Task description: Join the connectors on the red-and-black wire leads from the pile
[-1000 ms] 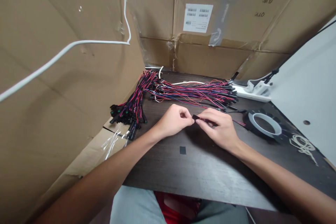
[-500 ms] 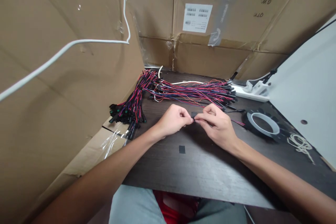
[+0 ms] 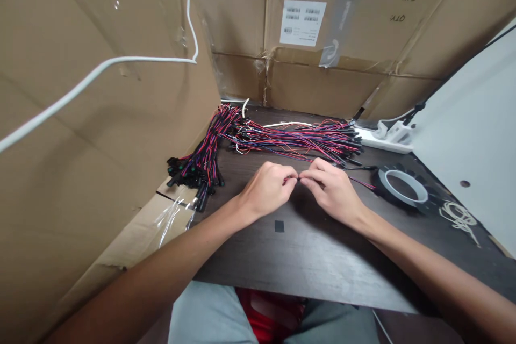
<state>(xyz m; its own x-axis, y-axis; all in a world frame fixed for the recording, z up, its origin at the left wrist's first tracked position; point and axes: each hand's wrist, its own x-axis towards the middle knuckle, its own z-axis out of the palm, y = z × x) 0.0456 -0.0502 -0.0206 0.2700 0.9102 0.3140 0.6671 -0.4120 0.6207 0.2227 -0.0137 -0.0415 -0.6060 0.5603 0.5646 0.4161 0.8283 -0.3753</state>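
My left hand [image 3: 268, 188] is closed in a pinch, with a bit of red wire showing between its thumb and forefinger. Just to its right, my right hand [image 3: 332, 188] pinches too, its fingertips almost touching the left ones. Thin red and dark wires [image 3: 363, 183] come out beyond the right hand and point toward the tape roll. A tiny dark bit shows between the two sets of fingertips; most of what they grip is hidden. Below the hands, a small black square of tape [image 3: 279, 226] lies flat on the dark table [image 3: 322, 263].
A bundle of red and dark wires [image 3: 298, 140] lies behind the hands. Another bundle with black connectors [image 3: 201, 166] is at the left. On the right are a black tape roll [image 3: 403, 187], a coiled pale cord [image 3: 459, 217] and a white power strip [image 3: 382, 141]. Cardboard [image 3: 242, 78] walls the back.
A dark tape piece that showed flat between the fingertips is now hardly visible there. The left hand has rolled over, its fingers more curled. The view has shifted slightly.
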